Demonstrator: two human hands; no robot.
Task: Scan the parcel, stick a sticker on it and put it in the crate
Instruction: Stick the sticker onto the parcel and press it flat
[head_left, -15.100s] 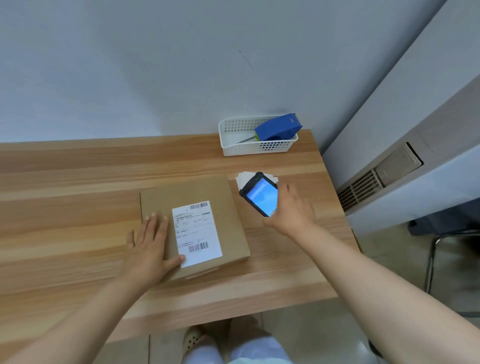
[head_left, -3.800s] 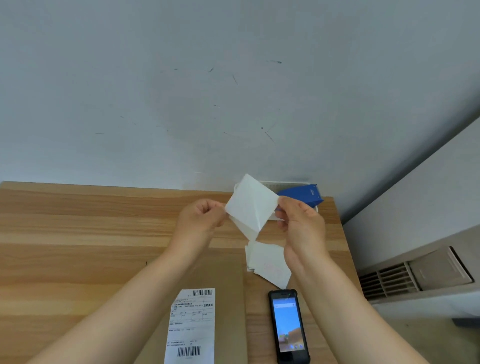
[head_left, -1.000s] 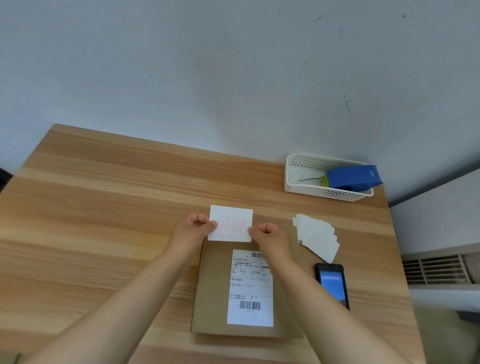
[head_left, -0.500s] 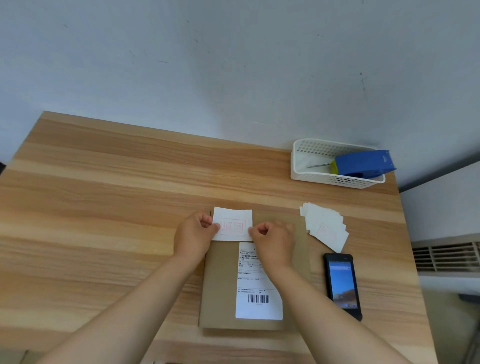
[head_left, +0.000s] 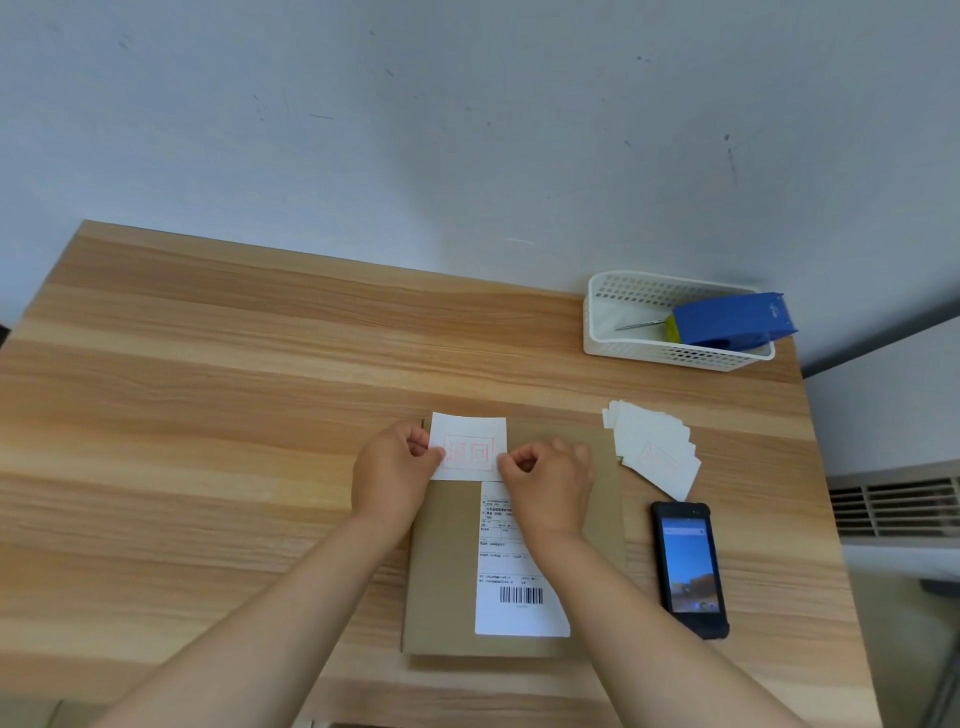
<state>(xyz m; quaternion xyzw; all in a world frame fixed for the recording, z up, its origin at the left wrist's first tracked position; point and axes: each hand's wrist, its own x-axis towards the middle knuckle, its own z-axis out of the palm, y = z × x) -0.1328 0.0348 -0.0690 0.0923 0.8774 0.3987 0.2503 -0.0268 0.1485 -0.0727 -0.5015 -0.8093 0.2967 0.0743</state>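
A flat brown cardboard parcel (head_left: 441, 571) lies on the wooden table (head_left: 208, 415) in front of me, a white shipping label (head_left: 519, 613) with a barcode on its top. Both my hands hold a white sticker (head_left: 470, 444) with a red stamp over the parcel's far left corner. My left hand (head_left: 389, 473) pinches its left edge and my right hand (head_left: 545, 475) pinches its lower right edge. The handheld scanner (head_left: 688, 566) lies screen up on the table right of the parcel. No crate is in view.
A pile of several white stickers (head_left: 652, 449) lies right of the parcel's far end. A white perforated basket (head_left: 623, 343) at the back right holds a blue tape dispenser (head_left: 727, 319). The table's right edge meets a grey unit with a vent (head_left: 893, 501).
Over the last second the sticker, held by both hands, has come down closer to the parcel's far left corner. Several seconds earlier the hands were peeling it in the air.
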